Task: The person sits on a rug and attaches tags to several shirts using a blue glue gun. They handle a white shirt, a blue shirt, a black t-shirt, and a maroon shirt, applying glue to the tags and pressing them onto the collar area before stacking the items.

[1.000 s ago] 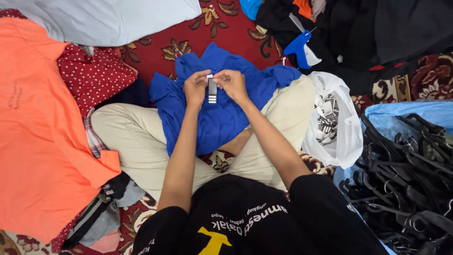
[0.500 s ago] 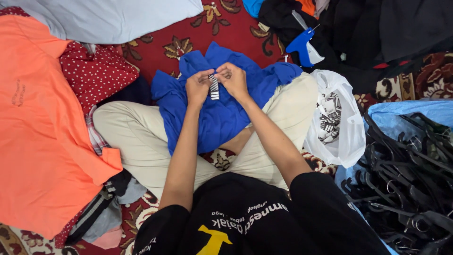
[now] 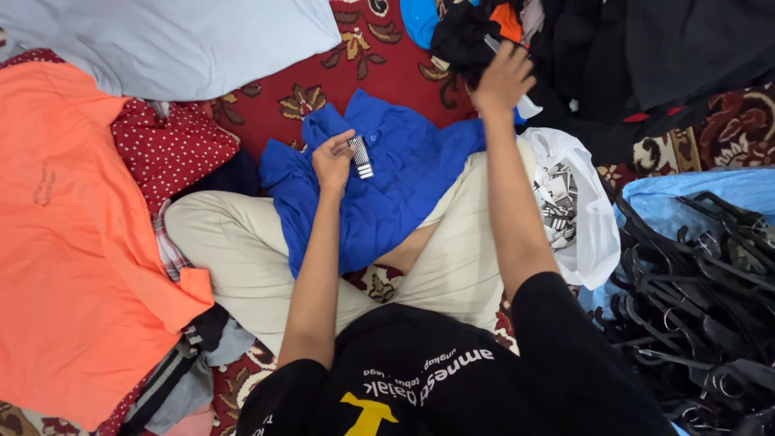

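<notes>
Moved: right hand has left the striped tag, now spread on the dark clothes pile.
Left hand: unchanged, pinching the tag over the blue polo shirt.

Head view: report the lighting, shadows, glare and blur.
Head view: soft, even light, no glare; only faint shadows under the arms. The left hand with its striped tag and the blue shirt are sharp; the right hand, reaching into the dark clothes, is slightly smeared. The black hangers merge into a dark mass with little detail.
</notes>
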